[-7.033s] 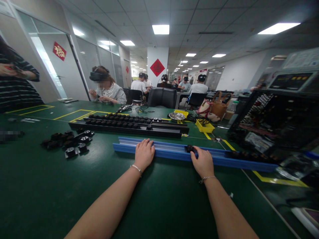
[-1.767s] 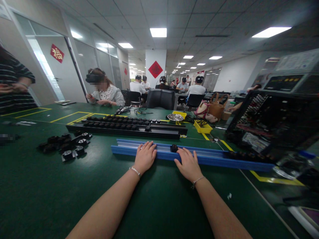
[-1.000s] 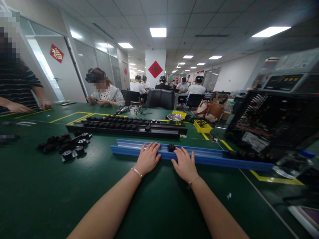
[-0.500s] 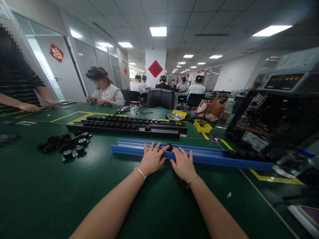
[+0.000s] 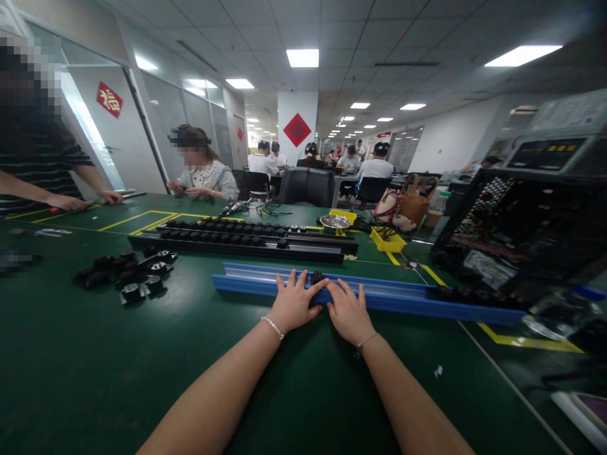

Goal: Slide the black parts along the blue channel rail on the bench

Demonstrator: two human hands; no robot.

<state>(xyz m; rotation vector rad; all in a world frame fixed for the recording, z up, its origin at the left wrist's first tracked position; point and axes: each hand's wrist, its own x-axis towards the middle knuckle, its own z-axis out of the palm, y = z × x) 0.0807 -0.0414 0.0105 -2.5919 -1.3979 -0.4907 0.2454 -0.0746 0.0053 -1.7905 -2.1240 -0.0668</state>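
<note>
A long blue channel rail (image 5: 265, 285) lies across the table in front of me. A small black part (image 5: 317, 277) sits in its groove near the middle. My left hand (image 5: 294, 302) rests on the rail, fingers spread, its index finger stretched just in front of the black part. From the other side, my right hand (image 5: 348, 311) lies over the rail's near wall with its fingers apart. Both index fingertips meet close to the part; whether they press on it I cannot tell. Several more black parts (image 5: 474, 296) line the rail's right end.
Loose black parts (image 5: 142, 278) lie in a pile at left. Behind the rail stand black rails (image 5: 237, 243) filled with parts, a metal dish (image 5: 335, 222) and a yellow tray (image 5: 387, 240). An opened computer case (image 5: 516, 227) stands at right. Co-workers sit or stand across the table.
The black part has shifted slightly left along the groove. My index fingertips have come together in front of it, where a gap showed before.
</note>
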